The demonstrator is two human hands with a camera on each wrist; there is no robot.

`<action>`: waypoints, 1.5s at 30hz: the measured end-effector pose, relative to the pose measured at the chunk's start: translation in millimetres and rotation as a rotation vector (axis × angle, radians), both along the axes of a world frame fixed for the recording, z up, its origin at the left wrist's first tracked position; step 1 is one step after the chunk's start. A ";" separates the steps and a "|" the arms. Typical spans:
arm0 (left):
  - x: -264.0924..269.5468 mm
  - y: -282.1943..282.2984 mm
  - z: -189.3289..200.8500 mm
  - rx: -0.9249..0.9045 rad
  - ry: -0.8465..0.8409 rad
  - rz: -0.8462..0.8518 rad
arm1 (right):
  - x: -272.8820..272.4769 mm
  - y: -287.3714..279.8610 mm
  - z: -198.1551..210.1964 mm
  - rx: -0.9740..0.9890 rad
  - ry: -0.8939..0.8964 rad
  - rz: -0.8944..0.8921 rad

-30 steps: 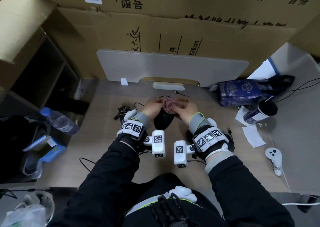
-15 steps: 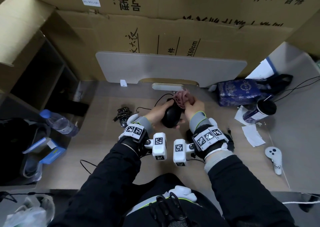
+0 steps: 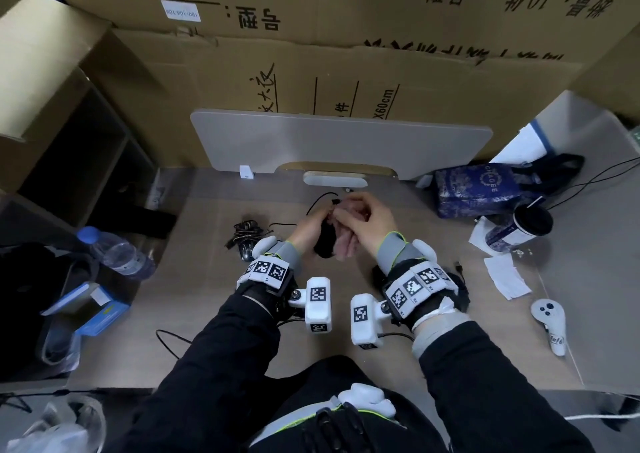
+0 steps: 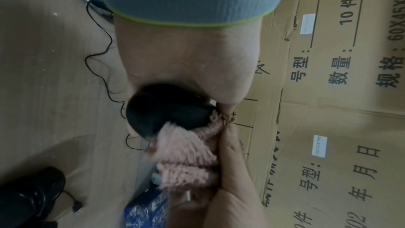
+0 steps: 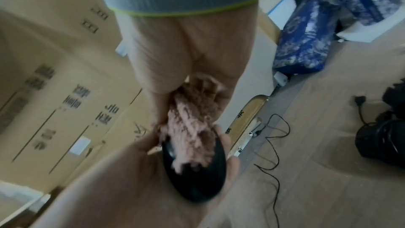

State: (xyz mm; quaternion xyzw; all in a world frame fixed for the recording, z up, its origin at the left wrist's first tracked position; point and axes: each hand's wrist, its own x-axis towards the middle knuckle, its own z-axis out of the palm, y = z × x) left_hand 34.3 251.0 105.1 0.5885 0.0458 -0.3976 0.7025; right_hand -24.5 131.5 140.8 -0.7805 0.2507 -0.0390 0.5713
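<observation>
While left hand [image 3: 309, 225] grips mouse [image 3: 325, 246], right hand [image 3: 369, 226] clutches pink cloth [image 3: 347, 243] against it

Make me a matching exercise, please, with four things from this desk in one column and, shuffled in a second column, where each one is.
Things:
1. black mouse
2. pink cloth
3. water bottle
4. white controller

Places:
A. lying on the desk at the far right
B. gripped in the left hand
C. lying on its side at the far left
D. held in the right hand, pressed against the black mouse

Pairs: 1-B, 2-D, 3-C, 4-A.
</observation>
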 end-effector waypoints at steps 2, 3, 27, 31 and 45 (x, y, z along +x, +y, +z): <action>0.0 0.6 5.8 0.042 -0.072 0.033 | 1.6 1.3 -2.0 -0.034 0.003 -0.032; 0.3 0.8 7.5 0.065 -0.107 0.024 | 3.2 1.8 -1.3 -0.049 0.029 -0.041; -8.0 0.2 22.5 -0.115 0.166 0.050 | -6.6 -13.3 4.1 0.152 0.115 -0.295; -9.6 1.6 24.6 -0.084 0.073 0.057 | 1.5 -6.5 9.3 0.191 0.116 -0.339; -12.9 3.8 12.5 0.056 -0.196 0.035 | -7.3 1.5 23.9 0.076 -0.220 -0.072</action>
